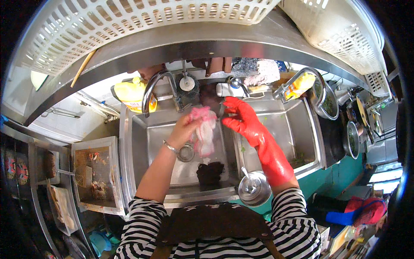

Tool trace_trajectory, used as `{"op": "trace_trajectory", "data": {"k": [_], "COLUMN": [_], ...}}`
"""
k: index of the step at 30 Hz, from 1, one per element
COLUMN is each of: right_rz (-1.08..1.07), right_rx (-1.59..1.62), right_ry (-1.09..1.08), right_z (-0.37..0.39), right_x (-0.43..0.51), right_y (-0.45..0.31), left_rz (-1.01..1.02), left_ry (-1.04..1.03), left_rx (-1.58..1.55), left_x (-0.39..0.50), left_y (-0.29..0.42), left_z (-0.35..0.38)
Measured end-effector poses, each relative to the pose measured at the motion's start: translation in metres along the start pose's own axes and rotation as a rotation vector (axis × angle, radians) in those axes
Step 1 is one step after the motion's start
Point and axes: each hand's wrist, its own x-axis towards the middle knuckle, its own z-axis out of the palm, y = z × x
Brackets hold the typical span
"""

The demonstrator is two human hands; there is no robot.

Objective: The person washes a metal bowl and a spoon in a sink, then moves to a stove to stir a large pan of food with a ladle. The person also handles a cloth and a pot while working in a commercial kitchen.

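Note:
My left hand (181,132), bare with a silver bracelet at the wrist, grips a crumpled pink and white cloth (205,129) over the left sink basin (155,142). The cloth hangs down from the fingers and looks blurred. On my right hand (241,118) is a long red rubber glove. Its fingers are spread and curved above the divider between the basins, beside the cloth but apart from it. No object is plain between them. Below the cloth lie a round drain strainer (186,152) and a dark patch on the basin floor.
Curved faucets (155,81) (318,81) rise behind both basins, with yellow bottles (134,95) (299,85) near them. A metal bowl with a spoon (255,188) stands at the front edge. Green scraps lie in the right basin (268,132). A steel shelf (207,47) holding white plastic baskets (155,16) overhangs the back.

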Motion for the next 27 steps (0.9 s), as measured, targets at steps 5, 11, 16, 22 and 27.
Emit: {"op": "trace_trajectory", "data": {"k": [5,11,16,22,27], "right_rz": [0.093,0.618,0.452,-0.003,-0.095], "right_rx": [0.14,0.462,0.864,0.703,0.086], "right_ry": [-0.196,0.142,0.532,0.411,0.468], "right_z": [0.033,0.016,-0.017,-0.104,-0.114], "right_x": [0.005,0.0,0.035,0.132,0.209], "right_y": [-0.006,0.005,-0.011,-0.031,-0.044], "left_rz": [-0.053,0.12,-0.095,-0.23,-0.294], "left_ry": [-0.13,0.327,0.258,0.28,0.358], "left_rx": [0.409,0.452,0.391,0.274,0.202], "left_x": [0.012,-0.004,-0.073,-0.142,-0.163], "left_y": [0.008,-0.01,-0.054,-0.094,-0.103], "left_z": [-0.004,-0.003,-0.017,-0.025,-0.036]}}
